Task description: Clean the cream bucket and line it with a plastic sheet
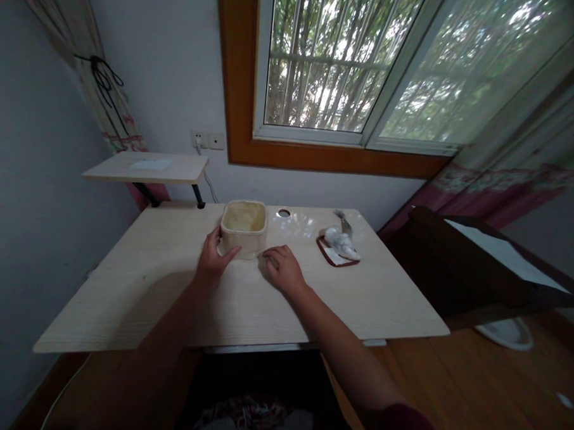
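A square pale-yellow plastic container (pixel 244 232) with an open top stands on the light wooden desk (pixel 152 303). My left hand (pixel 213 256) grips its left front corner, the thumb across the front face and the fingers along the side. At the container's lower right front edge is my right hand (pixel 282 264), its thumb and fingertips pinched together. Whatever lies between those fingertips is too small to make out. To the right of that hand, a small brown-rimmed tray (pixel 325 254) bears a crumpled white bundle (pixel 339 239), with a greyish brush-like end sticking up behind.
A raised shelf (pixel 147 168) with a white paper (pixel 151 164) stands at the desk's back left. Behind the container is a round cable hole (pixel 284 213). A dark piece of furniture (pixel 489 276) with a white sheet flanks the desk on the right, below the window (pixel 342 60).
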Demonstrator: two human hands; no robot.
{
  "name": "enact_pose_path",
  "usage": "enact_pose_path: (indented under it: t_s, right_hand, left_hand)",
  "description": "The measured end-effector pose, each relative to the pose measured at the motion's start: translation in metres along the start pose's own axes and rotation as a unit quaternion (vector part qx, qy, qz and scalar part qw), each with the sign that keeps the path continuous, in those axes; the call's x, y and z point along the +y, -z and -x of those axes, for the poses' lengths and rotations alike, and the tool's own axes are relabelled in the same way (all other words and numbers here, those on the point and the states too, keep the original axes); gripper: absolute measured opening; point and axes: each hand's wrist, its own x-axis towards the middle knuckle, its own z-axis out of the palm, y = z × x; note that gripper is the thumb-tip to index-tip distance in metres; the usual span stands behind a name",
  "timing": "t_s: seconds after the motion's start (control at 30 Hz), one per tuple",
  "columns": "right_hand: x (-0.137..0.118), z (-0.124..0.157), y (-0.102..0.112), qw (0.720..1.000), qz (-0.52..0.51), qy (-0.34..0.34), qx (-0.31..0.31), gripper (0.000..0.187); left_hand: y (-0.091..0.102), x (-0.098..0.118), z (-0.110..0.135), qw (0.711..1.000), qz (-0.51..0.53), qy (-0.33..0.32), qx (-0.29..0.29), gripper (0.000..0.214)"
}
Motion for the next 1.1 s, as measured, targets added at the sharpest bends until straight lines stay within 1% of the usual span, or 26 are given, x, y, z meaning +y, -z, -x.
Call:
enact_pose_path:
  t_s: [0.13,0.23,0.3,0.4,0.5,0.63,0.73,0.8,0.87,0.97,1.03,1.1]
  right_hand:
    - [0.003,-0.01,0.013,0.993,-0.033,-0.067,0.096,0.017]
    - [0.004,-0.021,0.021,0.985,-0.083,-0.086,0.125,0.024]
    - [0.002,-0.03,0.026,0.982,-0.109,-0.073,0.134,0.034]
    - [-0.004,-0.042,0.031,0.985,-0.113,-0.035,0.122,0.043]
    - [-0.01,-0.051,0.033,0.994,-0.07,0.001,0.088,0.047]
    - [-0.013,-0.054,0.031,0.997,-0.019,0.044,0.06,0.045]
    - [-0.012,-0.055,0.029,0.997,-0.005,0.055,0.05,0.04]
    - [-0.012,-0.055,0.029,0.997,0.0,0.057,0.048,0.036]
    - [-0.013,-0.057,0.03,0.997,0.0,0.065,0.047,0.031]
    - [-0.017,-0.061,0.032,0.996,0.004,0.075,0.038,0.027]
    - [-0.021,-0.065,0.033,0.997,0.014,0.073,0.03,0.025]
    - [-0.024,-0.068,0.034,0.997,0.026,0.07,0.018,0.023]
  left_hand:
    - [0.0,-0.001,-0.003,0.999,0.027,0.012,-0.02,0.093]
    - [-0.001,-0.004,-0.005,0.999,0.027,0.014,-0.025,0.093]
    - [-0.001,-0.007,-0.005,0.999,0.02,0.017,-0.026,0.092]
    - [0.002,-0.01,-0.005,0.999,-0.016,0.027,-0.033,0.084]
    - [0.009,-0.013,-0.006,0.996,-0.061,0.036,-0.048,0.069]
    - [0.02,-0.018,-0.005,0.993,-0.087,0.054,-0.062,0.059]
    - [0.027,-0.02,-0.004,0.991,-0.108,0.045,-0.069,0.054]
    - [0.031,-0.019,-0.003,0.991,-0.124,0.027,-0.052,0.053]
    - [0.035,-0.015,-0.002,0.992,-0.127,0.018,-0.016,0.054]
    - [0.037,-0.005,-0.002,0.995,-0.098,0.018,0.03,0.049]
    - [0.036,0.004,-0.002,0.997,-0.069,0.013,0.043,0.043]
    - [0.032,0.014,-0.003,0.998,-0.038,0.011,0.04,0.041]
